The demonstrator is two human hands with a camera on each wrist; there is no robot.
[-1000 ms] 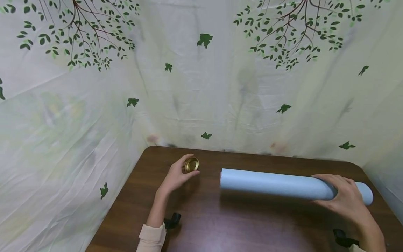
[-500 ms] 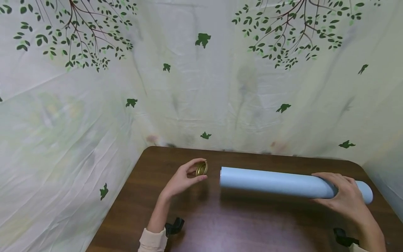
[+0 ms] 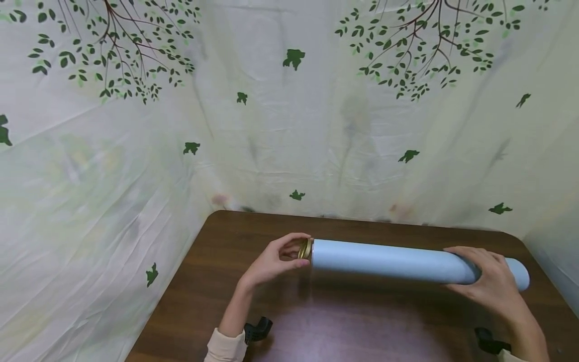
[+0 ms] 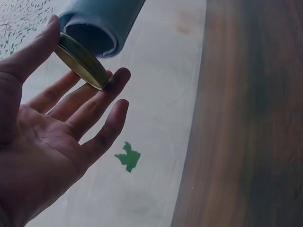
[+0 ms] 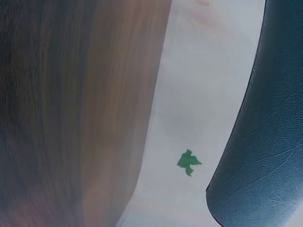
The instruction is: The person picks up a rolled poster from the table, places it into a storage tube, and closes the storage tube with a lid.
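My left hand (image 3: 277, 259) pinches a round gold metal lid (image 3: 305, 249) between thumb and fingers. The lid stands on edge, right at the left end of a light blue hollow roll (image 3: 384, 259) with a leather-like grain. In the left wrist view the lid (image 4: 86, 60) overlaps the mouth of the roll (image 4: 116, 16), whose dark hollow shows behind it. My right hand (image 3: 495, 281) grips the roll near its right end, holding it level above the table. The right wrist view shows only the grained side of the roll (image 5: 265, 156), not the hand.
A brown wooden table (image 3: 344, 327) with rounded far corners lies beneath both hands. Pale cloth (image 3: 316, 125) printed with branches and green leaves hangs behind it and along the left side. Black devices (image 3: 259, 329) sit at both wrists.
My left hand has moved right with the gold lid, turning it from facing the head camera to edge-on against the roll's end. The right hand and roll have shifted slightly left.
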